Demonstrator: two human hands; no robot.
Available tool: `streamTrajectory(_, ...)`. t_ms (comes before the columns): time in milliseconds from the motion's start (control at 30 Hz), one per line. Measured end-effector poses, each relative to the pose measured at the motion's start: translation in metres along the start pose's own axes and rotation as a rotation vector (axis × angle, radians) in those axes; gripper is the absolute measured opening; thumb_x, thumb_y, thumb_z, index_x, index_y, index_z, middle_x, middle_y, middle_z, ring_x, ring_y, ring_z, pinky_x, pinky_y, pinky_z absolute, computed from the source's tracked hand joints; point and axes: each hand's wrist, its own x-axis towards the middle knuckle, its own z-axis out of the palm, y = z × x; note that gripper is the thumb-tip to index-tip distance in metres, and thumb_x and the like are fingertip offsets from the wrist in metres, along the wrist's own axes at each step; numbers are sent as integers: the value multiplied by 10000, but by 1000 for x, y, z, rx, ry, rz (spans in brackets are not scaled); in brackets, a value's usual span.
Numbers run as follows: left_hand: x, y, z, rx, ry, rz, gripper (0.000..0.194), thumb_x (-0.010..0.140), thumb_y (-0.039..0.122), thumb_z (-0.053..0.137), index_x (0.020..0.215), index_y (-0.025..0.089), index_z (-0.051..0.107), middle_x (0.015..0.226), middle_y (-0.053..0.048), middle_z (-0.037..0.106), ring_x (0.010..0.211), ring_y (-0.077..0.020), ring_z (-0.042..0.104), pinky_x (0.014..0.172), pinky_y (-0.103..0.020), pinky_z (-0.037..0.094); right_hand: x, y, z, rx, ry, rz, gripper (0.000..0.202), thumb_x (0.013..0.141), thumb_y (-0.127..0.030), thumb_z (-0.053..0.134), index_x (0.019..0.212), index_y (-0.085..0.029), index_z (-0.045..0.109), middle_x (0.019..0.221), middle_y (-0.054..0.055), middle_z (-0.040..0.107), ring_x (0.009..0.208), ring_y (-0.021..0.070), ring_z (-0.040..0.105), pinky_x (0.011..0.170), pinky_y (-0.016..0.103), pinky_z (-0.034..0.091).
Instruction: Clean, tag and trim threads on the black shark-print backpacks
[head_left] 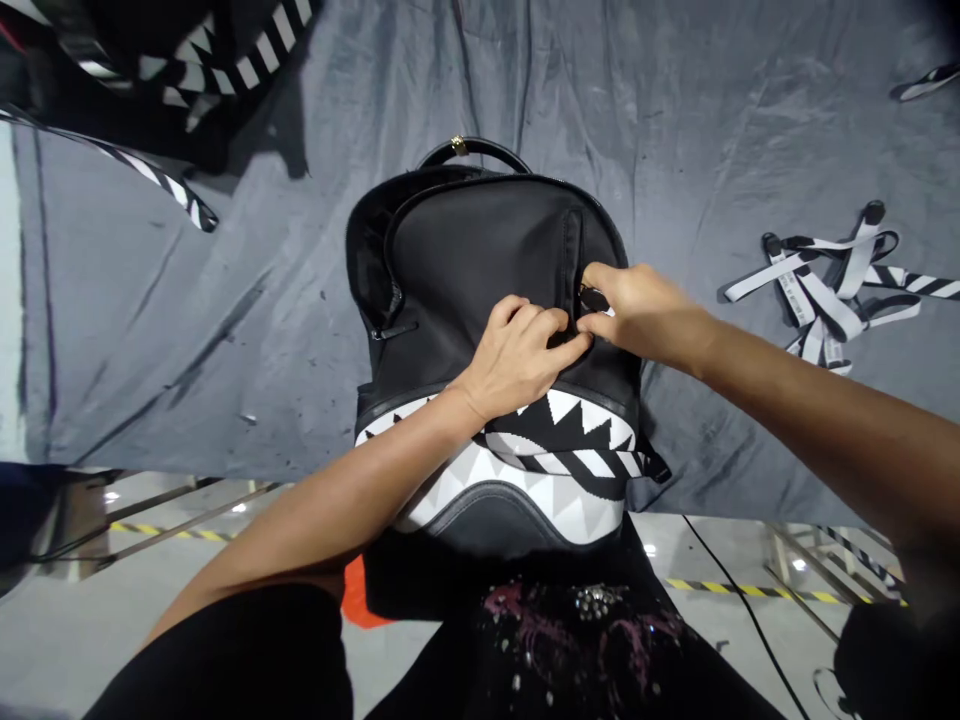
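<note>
A black backpack (480, 250) with a white-and-grey shark-tooth pattern lies before me, its top handle pointing away. Its main zip is undone along the left side, with the zipper pull (394, 331) hanging there. On the front panel runs a short vertical pocket opening (572, 245). My left hand (517, 355) is closed on the fabric by the lower end of this opening, fingers curled. At the opening's right edge, my right hand (641, 310) pinches with thumb and forefinger around a small dark piece (595, 298); its kind is unclear.
Grey cloth (697, 130) covers the table. White-and-black straps (832, 285) lie in a heap at the right. Another black patterned bag (187, 90) sits at the upper left, a striped strap (165, 185) trailing from it. The table's near edge runs below the backpack.
</note>
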Motion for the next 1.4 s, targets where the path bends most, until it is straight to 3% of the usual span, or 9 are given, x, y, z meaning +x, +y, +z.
streamTrajectory(167, -5, 2, -4, 55, 73, 9, 241, 869, 118, 483, 1033, 206, 635, 916, -58, 613, 841, -190, 534, 921, -428, 474, -2, 0, -20, 222, -240, -14, 288, 851, -251, 565, 1133, -205, 524, 777, 7, 636, 620, 140, 569, 573, 249, 397)
streamTrajectory(267, -9, -1, -2, -20, 117, 26, 237, 851, 98, 499, 1025, 172, 641, 920, -54, 636, 865, -179, 562, 989, -416, 485, -2, -3, -27, 284, -347, -34, 168, 915, -206, 430, 1007, -194, 570, 761, 6, 644, 574, 110, 565, 564, 233, 392)
streamTrajectory(367, -10, -3, -1, -81, 124, 35, 252, 846, 66, 484, 1024, 145, 643, 943, -58, 657, 884, -163, 592, 1028, -392, 486, 2, -5, -30, 219, -427, -71, 182, 913, -188, 433, 863, -184, 608, 715, 2, 634, 571, 105, 553, 567, 233, 372)
streamTrajectory(467, -10, -3, -3, -107, 119, 34, 255, 859, 69, 464, 1020, 146, 647, 948, -60, 668, 889, -159, 610, 1021, -386, 502, 7, -8, -32, 92, -419, -101, 169, 866, -144, 491, 894, -203, 647, 681, -12, 622, 594, 113, 541, 578, 241, 342)
streamTrajectory(633, -11, -4, -1, -165, 130, 33, 249, 865, 57, 447, 993, 133, 646, 930, -64, 677, 895, -154, 627, 1022, -382, 508, 8, -21, -32, -244, -303, -169, 178, 860, -154, 531, 946, -228, 668, 754, 7, 646, 658, 134, 523, 586, 260, 297)
streamTrajectory(867, -12, -3, 8, -163, 150, -1, 247, 903, 77, 416, 949, 152, 646, 929, -48, 675, 891, -138, 623, 1037, -368, 494, 14, -37, -28, -436, -421, -221, 162, 869, -178, 501, 870, -212, 659, 812, 14, 688, 701, 140, 577, 574, 252, 296)
streamTrajectory(1067, -13, -7, 7, -187, 5, 10, 303, 981, 149, 345, 989, 150, 648, 897, -46, 652, 862, -135, 612, 1005, -363, 495, 20, -40, -13, -590, -385, -155, 182, 908, -244, 480, 977, -181, 636, 909, 85, 710, 798, 212, 652, 562, 275, 317)
streamTrajectory(1267, -17, -5, -5, -153, -196, 7, 331, 1004, 175, 303, 1120, 131, 609, 954, -60, 630, 927, -170, 586, 890, -314, 508, 20, -40, 0, -663, -331, -162, 209, 909, -227, 453, 1016, -149, 615, 848, 127, 705, 781, 257, 675, 574, 293, 372)
streamTrajectory(1400, -18, 0, -4, -97, -282, -8, 338, 996, 165, 299, 1133, 128, 606, 1018, -84, 614, 972, -197, 558, 842, -312, 502, 22, -37, 9, -653, -294, -145, 213, 888, -235, 483, 1015, -144, 628, 857, 147, 703, 817, 273, 683, 605, 296, 412)
